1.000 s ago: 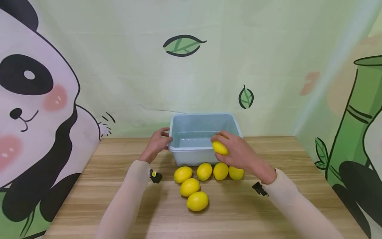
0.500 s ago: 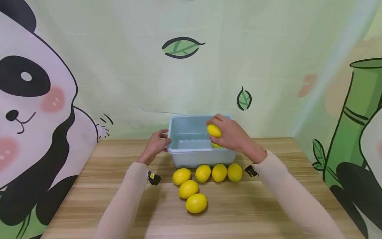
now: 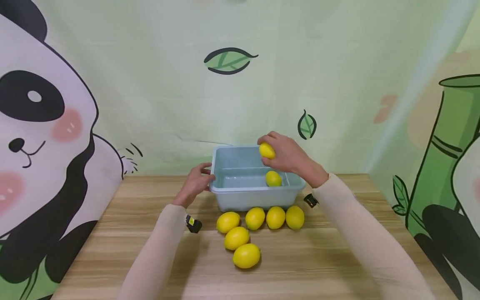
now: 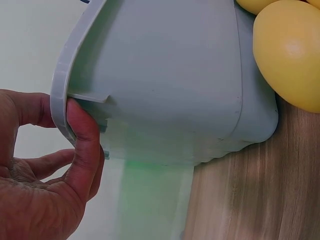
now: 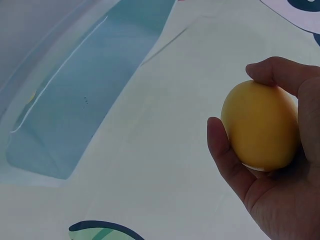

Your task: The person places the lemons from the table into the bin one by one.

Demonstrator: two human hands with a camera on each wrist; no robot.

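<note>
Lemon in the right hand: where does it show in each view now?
Head: the held lemon is just right of centre, in the right hand.
Left wrist: not in it; the lemons at top right are others, on the table.
Right wrist: right of centre, around mid-height.
Shared landmark: the light-blue plastic bin.

Wears plain, cream, wrist-length sleeves; carries small, boxy, black wrist cameras, with a bright yellow patch on the left one.

Left fingers, right fingers both curled
</note>
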